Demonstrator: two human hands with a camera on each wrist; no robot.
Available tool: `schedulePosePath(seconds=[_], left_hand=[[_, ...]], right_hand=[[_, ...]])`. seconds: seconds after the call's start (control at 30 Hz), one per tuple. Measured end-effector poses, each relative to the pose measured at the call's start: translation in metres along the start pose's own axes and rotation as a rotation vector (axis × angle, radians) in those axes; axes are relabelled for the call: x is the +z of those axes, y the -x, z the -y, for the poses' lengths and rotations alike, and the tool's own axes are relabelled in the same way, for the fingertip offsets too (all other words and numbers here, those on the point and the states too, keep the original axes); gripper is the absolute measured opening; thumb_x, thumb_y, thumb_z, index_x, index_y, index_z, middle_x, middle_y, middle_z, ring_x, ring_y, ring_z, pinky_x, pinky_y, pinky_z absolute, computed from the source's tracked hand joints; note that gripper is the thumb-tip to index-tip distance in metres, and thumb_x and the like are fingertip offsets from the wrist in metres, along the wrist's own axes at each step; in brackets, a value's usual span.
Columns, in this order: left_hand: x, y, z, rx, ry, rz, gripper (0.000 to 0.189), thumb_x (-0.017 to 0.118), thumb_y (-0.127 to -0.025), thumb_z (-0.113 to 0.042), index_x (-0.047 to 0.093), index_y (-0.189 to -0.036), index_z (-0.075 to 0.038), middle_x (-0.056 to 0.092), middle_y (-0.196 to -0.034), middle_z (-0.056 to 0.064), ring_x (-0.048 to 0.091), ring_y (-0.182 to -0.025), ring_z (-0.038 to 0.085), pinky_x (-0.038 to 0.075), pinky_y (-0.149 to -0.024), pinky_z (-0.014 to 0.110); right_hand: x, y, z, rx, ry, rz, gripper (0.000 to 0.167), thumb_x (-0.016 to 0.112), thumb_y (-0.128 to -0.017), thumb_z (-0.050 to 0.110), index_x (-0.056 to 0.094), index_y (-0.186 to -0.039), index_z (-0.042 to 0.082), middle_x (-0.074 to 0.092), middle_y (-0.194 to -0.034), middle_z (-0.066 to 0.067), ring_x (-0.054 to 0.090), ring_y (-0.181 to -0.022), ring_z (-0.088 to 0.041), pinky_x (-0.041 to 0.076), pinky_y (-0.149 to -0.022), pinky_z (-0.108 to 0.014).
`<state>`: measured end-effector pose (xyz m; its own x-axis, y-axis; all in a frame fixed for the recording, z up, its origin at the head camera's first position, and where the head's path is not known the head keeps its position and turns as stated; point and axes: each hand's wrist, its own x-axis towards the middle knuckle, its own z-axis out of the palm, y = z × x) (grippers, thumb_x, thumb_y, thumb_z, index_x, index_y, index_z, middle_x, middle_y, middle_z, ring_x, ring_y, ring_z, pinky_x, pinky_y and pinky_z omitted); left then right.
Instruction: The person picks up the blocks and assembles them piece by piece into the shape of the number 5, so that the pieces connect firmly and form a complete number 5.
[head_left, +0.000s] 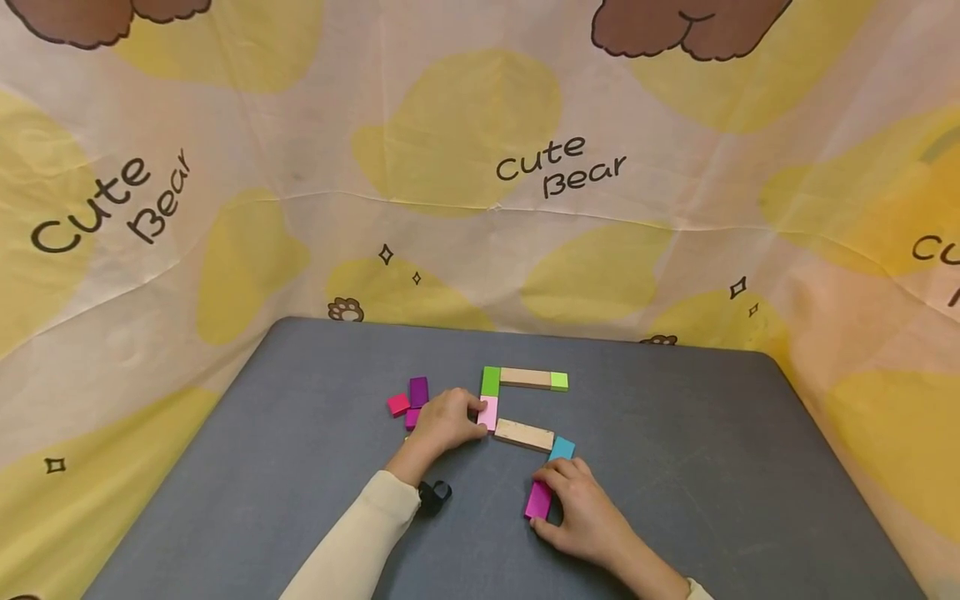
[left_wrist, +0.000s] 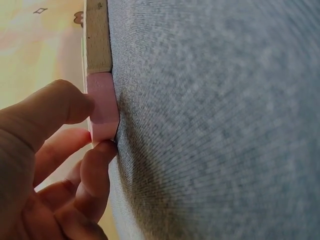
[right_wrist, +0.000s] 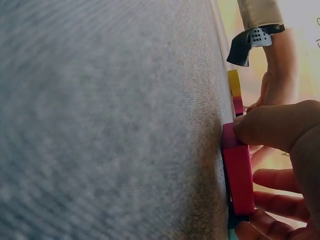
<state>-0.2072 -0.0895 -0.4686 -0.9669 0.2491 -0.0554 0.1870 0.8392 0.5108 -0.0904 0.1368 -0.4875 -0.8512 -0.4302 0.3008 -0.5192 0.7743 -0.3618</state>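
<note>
1. The step in hand appeared to be setting or straightening small blocks laid end to end in a bent line on the counter (head_left: 675, 417).
2. The left hand (head_left: 447, 423) had its grip clamped on the pink block (head_left: 488, 414), which lay flat below the green block (head_left: 491, 381) and beside the end of the lower wooden block (head_left: 524, 435).
3. The right hand (head_left: 588, 517) had its grip clamped on the magenta block (head_left: 538, 502), thumb at the near end and fingers at the far one. That block lay just below the blue block (head_left: 562, 449); the fingers hid whether the two touched.
4. At the far end of the line, the upper wooden block (head_left: 525, 378) ran from the green block to the lime block (head_left: 559, 382).
5. The next move seemed to call for squaring the held blocks with their neighbours, then a gentle release that nudged nothing.
6. No container showed; the blocks rested directly on the counter. To the left, the purple block (head_left: 418, 392) and red block (head_left: 398, 405) lay in a loose group, outside the line.
</note>
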Motion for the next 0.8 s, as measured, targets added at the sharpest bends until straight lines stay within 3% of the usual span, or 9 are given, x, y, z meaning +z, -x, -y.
schedulePosePath(seconds=[0.33, 0.63, 0.8], left_hand=[[-0.006, 0.000, -0.003, -0.028, -0.004, 0.002, 0.041, 0.081, -0.074, -0.027, 0.073, -0.113, -0.017, 0.073, -0.104, 0.002, 0.056, -0.076, 0.013, 0.045, -0.063, 0.030], [-0.006, 0.006, -0.004, 0.029, -0.079, -0.022, 0.039, 0.078, -0.076, -0.026, 0.073, -0.113, -0.018, 0.070, -0.106, 0.003, 0.061, -0.089, 0.018, 0.050, -0.073, 0.036], [-0.009, 0.009, 0.001, 0.077, -0.052, -0.066, 0.031, 0.073, -0.079, -0.025, 0.074, -0.109, -0.017, 0.069, -0.103, 0.001, 0.063, -0.094, 0.017, 0.051, -0.077, 0.035]], right_hand=[[-0.006, -0.003, -0.002, -0.024, -0.008, -0.050, 0.045, 0.086, -0.060, 0.029, 0.069, -0.099, 0.014, 0.059, -0.099, 0.007, 0.046, -0.091, -0.010, 0.048, -0.077, -0.028], [-0.008, -0.005, -0.009, 0.002, 0.073, -0.011, 0.046, 0.085, -0.060, 0.035, 0.071, -0.099, 0.015, 0.057, -0.098, 0.007, 0.045, -0.092, -0.011, 0.048, -0.077, -0.030], [-0.009, -0.005, -0.009, 0.003, 0.072, -0.011, 0.045, 0.085, -0.059, 0.034, 0.071, -0.098, 0.016, 0.057, -0.097, 0.007, 0.045, -0.091, -0.012, 0.048, -0.077, -0.031]])
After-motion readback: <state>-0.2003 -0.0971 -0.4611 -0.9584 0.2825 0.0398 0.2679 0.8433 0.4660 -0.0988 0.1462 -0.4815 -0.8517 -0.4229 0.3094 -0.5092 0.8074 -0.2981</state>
